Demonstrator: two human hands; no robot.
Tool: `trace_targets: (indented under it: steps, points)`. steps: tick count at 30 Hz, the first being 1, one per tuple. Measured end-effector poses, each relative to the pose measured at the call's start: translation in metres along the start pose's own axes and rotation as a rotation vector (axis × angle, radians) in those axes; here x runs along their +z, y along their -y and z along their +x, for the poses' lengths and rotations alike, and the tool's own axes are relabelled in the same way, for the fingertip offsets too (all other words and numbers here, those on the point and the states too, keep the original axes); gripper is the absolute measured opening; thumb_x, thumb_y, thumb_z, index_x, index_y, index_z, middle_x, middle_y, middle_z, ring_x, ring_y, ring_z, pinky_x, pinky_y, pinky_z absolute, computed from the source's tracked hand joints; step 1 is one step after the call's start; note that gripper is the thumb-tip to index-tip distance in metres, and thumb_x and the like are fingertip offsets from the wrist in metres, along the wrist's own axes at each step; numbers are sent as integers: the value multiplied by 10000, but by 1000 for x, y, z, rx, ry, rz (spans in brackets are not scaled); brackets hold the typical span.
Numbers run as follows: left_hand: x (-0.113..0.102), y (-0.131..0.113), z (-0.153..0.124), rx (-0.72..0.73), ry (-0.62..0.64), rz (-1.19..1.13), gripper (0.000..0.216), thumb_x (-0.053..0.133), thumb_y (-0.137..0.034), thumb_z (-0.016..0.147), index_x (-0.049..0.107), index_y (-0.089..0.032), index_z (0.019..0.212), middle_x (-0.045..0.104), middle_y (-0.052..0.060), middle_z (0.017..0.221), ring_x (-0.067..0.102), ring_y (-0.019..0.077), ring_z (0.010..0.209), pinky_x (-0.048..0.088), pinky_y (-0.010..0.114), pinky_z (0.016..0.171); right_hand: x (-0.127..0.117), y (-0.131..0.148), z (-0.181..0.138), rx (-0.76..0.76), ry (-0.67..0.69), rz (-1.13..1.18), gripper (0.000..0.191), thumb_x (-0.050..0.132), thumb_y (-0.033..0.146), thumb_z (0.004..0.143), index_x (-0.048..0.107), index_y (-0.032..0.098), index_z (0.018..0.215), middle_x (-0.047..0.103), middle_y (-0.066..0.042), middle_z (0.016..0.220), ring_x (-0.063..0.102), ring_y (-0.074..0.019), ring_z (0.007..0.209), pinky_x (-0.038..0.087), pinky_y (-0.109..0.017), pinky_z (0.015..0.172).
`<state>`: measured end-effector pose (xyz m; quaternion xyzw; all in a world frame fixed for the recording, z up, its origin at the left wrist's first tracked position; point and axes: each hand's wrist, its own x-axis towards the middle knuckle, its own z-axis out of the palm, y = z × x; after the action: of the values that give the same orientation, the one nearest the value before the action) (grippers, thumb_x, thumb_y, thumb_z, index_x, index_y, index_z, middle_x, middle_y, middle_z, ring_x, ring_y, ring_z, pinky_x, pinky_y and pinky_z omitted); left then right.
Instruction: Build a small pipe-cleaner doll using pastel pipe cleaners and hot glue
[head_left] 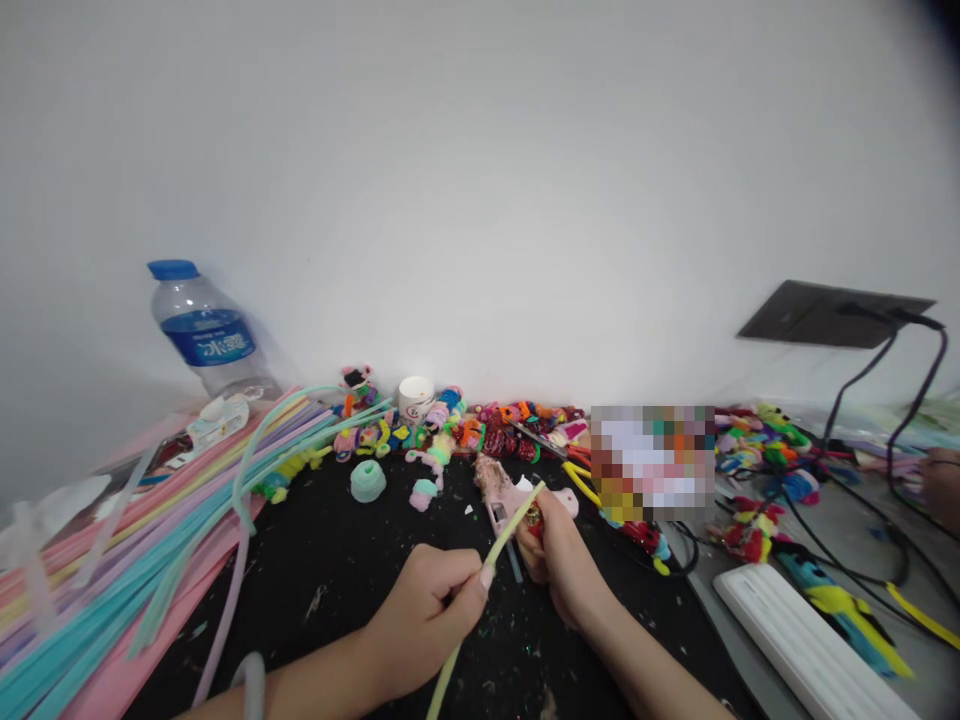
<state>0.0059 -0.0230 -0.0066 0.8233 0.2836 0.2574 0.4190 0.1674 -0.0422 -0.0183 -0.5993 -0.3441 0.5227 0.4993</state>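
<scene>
My left hand (pixel 442 610) pinches a pale yellow pipe cleaner (pixel 448 665) between thumb and fingers. The strip slants up past the hand, and its upper end lies against my right hand (pixel 559 550). My right hand is closed, with a small red-and-gold thing (pixel 534 520) showing among the curled fingers; its exact kind is hard to make out. Just behind lies a pink plastic tool (pixel 501 505) with tan fuzz at its left end, partly hidden by the hand. A mint green coil (pixel 368 481) and a small mint-and-pink fuzzy piece (pixel 424 494) rest on the black mat (pixel 315 550).
Bundles of pastel pipe cleaners (pixel 150 540) cover the left side, beside a water bottle (pixel 206 335). Fuzzy figures and yellow-handled pliers (pixel 581 482) line the back. A white power strip (pixel 802 640), black cables (pixel 840 520) and another person's hand (pixel 941 485) are on the right.
</scene>
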Motion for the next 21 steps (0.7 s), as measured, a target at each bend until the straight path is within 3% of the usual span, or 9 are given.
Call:
trace_targets:
  steps: [7, 21]
  points:
    - [0, 1, 0, -1, 10, -11, 377, 338, -231, 858, 264, -183, 491, 227, -75, 444, 267, 64, 407, 213, 210, 439, -2, -1, -2, -48, 3, -28, 424, 215, 335, 869, 276, 223, 464, 232, 74, 369, 148, -72, 347, 131, -212, 349]
    - [1, 2, -1, -7, 8, 1, 373, 339, -227, 851, 274, -180, 487, 237, -74, 447, 281, 65, 417, 219, 211, 450, -5, -3, -2, -67, -39, -97, 379, 320, 404, 834, 331, 226, 499, 276, 65, 412, 214, -83, 358, 184, -216, 352]
